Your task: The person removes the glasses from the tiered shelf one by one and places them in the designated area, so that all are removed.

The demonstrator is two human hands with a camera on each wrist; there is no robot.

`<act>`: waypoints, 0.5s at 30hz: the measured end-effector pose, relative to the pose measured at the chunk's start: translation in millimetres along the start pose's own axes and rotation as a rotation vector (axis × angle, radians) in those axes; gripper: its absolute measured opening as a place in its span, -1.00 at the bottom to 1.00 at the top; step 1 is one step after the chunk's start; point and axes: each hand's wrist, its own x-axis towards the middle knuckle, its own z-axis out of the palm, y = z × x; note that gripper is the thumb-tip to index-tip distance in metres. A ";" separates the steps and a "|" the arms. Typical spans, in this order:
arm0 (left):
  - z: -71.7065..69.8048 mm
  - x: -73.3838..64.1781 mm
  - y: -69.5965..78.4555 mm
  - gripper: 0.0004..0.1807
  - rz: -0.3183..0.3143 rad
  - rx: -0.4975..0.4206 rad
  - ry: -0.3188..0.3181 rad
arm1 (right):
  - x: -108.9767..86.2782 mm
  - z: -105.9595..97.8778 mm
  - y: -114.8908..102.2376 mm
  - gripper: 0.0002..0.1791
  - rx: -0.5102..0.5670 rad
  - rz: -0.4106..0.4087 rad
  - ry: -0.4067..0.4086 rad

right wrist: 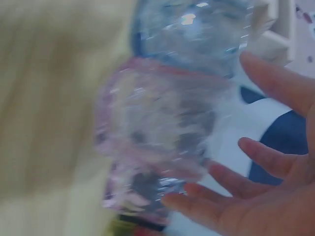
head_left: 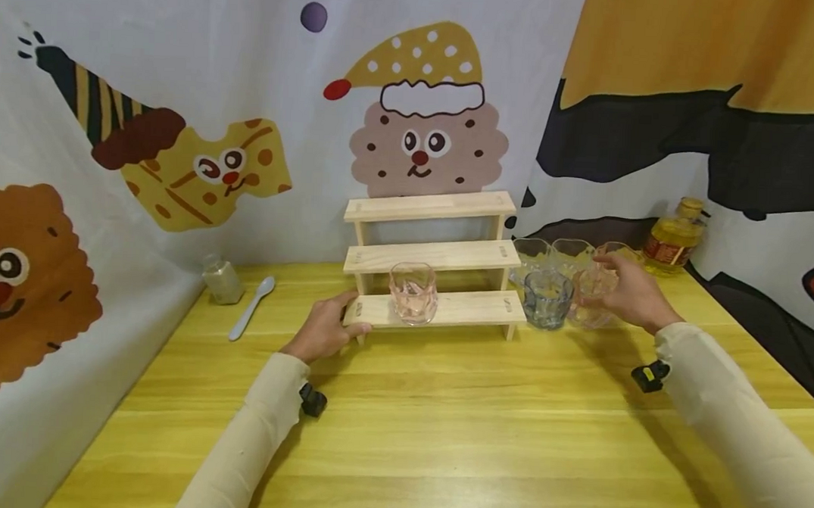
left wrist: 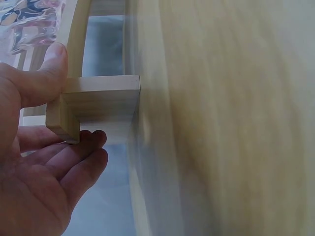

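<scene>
A three-step wooden rack (head_left: pixel 437 255) stands on the table, a pink glass (head_left: pixel 413 294) upright on its lowest step. My left hand (head_left: pixel 323 326) holds the left end of that step, thumb on top and fingers beneath, as the left wrist view shows (left wrist: pixel 44 162). To the rack's right, my right hand (head_left: pixel 633 294) reaches over another pink glass (head_left: pixel 591 296). In the right wrist view its fingers (right wrist: pixel 266 157) are spread beside this pink glass (right wrist: pixel 157 118); whether they touch it I cannot tell. A blue-grey glass (head_left: pixel 547 299) stands just left of it.
Behind the front glasses stand clear glasses (head_left: pixel 571 255) and another pinkish glass. An oil bottle (head_left: pixel 675 239) is at the back right. At the left are a small glass jar (head_left: pixel 222 280) and a white spoon (head_left: pixel 251 308). A printed curtain (head_left: pixel 251 65) hangs behind the table.
</scene>
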 end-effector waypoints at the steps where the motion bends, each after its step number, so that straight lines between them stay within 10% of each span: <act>1: 0.8 -0.7 -0.4 -0.22 0.000 -0.003 -0.002 | -0.7 -0.6 -5.1 -0.05 -0.016 -0.012 0.017; 8: 2.7 -5.5 -2.2 -0.19 -0.022 -0.015 -0.015 | -7.4 8.3 -54.3 -0.34 -0.004 -0.127 0.163; 15: -1.6 1.1 -1.1 -0.21 -0.006 0.000 -0.008 | -9.2 29.8 -91.8 -0.47 0.111 -0.252 0.095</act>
